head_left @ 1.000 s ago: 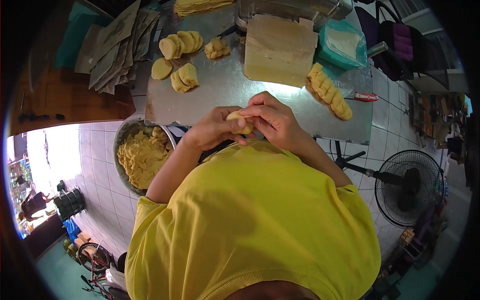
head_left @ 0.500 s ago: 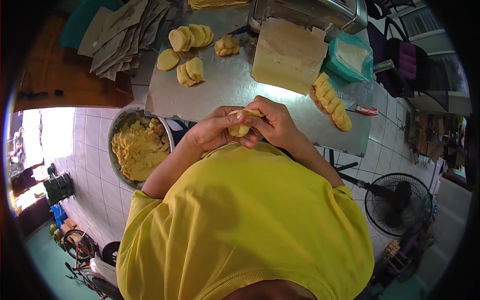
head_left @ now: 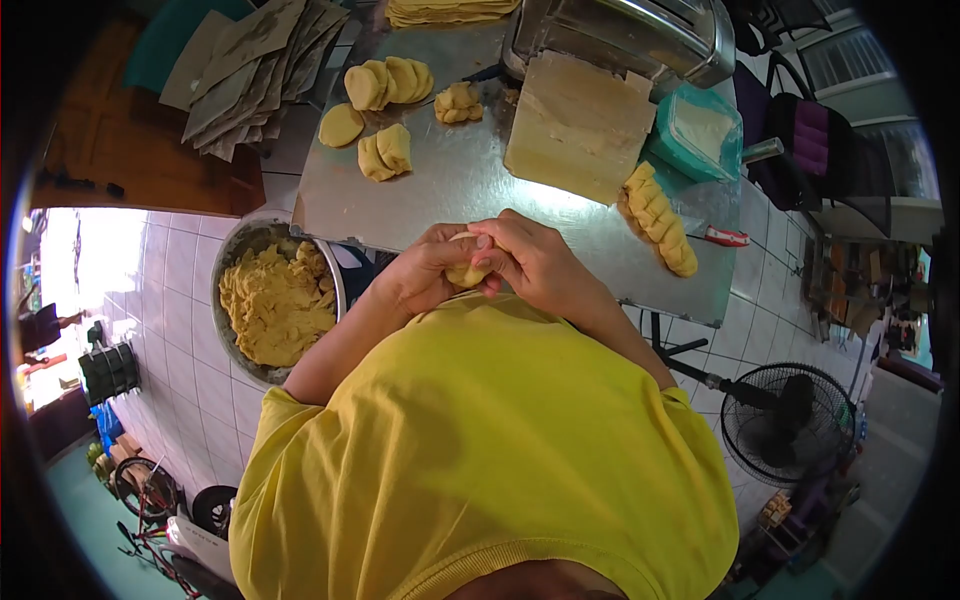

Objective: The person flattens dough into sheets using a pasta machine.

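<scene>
A piece of yellow dough (head_left: 466, 272) is between my two hands, just off the near edge of the metal table (head_left: 440, 180). My left hand (head_left: 428, 268) is closed round it from the left. From the right, my right hand (head_left: 530, 258) is folded over the dough, its fingers covering much of it. Beyond them on the table lie flattened dough rounds (head_left: 388, 82), a single round (head_left: 341, 125), a small stack of rounds (head_left: 385, 153) and a lumpy dough piece (head_left: 459, 103). On the right side is a scored dough log (head_left: 660, 220).
A metal bowl (head_left: 228, 345) of yellow dough stands left of the table. At the back are a metal machine (head_left: 625, 40), a flat sheet (head_left: 578, 125) and a teal container (head_left: 690, 155) of white powder. A red-handled tool (head_left: 727, 237) lies right; a fan (head_left: 790, 420) stands right.
My right hand has closed further over the dough, and less of the dough shows. The view has shifted slightly; the table items stay in place.
</scene>
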`<state>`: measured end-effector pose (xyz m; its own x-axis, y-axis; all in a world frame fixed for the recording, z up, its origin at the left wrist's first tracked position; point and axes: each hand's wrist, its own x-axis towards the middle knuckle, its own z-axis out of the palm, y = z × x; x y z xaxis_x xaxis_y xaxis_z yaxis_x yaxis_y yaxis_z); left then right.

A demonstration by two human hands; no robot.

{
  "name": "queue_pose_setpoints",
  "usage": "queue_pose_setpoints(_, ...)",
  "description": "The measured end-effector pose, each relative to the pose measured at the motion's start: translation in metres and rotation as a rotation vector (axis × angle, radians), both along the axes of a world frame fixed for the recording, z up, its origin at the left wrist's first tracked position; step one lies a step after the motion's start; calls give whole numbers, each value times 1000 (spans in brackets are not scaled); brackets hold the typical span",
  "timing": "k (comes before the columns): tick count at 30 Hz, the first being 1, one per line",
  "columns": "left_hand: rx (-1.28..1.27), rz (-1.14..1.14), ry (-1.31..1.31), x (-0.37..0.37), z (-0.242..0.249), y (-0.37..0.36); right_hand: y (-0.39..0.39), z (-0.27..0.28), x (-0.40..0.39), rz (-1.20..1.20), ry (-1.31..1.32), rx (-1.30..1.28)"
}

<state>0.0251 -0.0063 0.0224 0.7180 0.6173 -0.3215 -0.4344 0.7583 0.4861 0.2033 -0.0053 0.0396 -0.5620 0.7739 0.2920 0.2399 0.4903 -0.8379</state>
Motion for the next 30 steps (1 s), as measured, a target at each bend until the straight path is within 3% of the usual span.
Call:
queue_pose_setpoints(3, 7, 102, 78, -2, 0, 1, 0, -5, -8, -85, -5, 66)
queue_pose_setpoints(5, 30, 113, 88, -5, 2, 1, -1, -8, -14, -74, 276, -496)
queue_pose_setpoints(9, 34, 168, 101, -15, -2, -8, 13, -17, -21, -9, 404, -732)
queue_pose_setpoints(11, 39, 195, 100, -22, -8, -11, 25, -25, -28, -27, 68, -344)
queue_pose_setpoints(12, 46, 222, 99, -27, -4, -11, 31, -12, -34, -37, 6, -284)
queue_pose_setpoints(13, 47, 234, 99, -35, -2, -11, 42, -16, -37, -25, 4, -283)
queue_pose_setpoints(15, 286, 266, -125, -53, 0, -11, 75, -28, -40, -237, 28, 104)
queue_pose_setpoints(16, 367, 352, -47, -58, 3, -10, 93, -24, -39, -263, -10, 195)
queue_pose_setpoints(18, 177, 537, 30, -67, 8, -14, 120, -22, -45, -275, -43, 281)
queue_pose_setpoints(20, 126, 622, 75, -73, 5, -10, 135, -27, -56, -302, -318, 495)
queue_pose_setpoints(21, 111, 659, 115, -75, -2, -9, 136, -35, -59, -298, -313, 497)
queue_pose_setpoints(23, 92, 702, 154, -77, -5, -8, 136, -59, -62, -298, -652, 632)
queue_pose_setpoints(24, 103, 743, 168, -75, -3, -7, 136, -63, -65, -296, -677, 593)
queue_pose_setpoints(30, 71, 867, 163, -69, -3, -3, 128, -51, -55, -249, -449, 522)
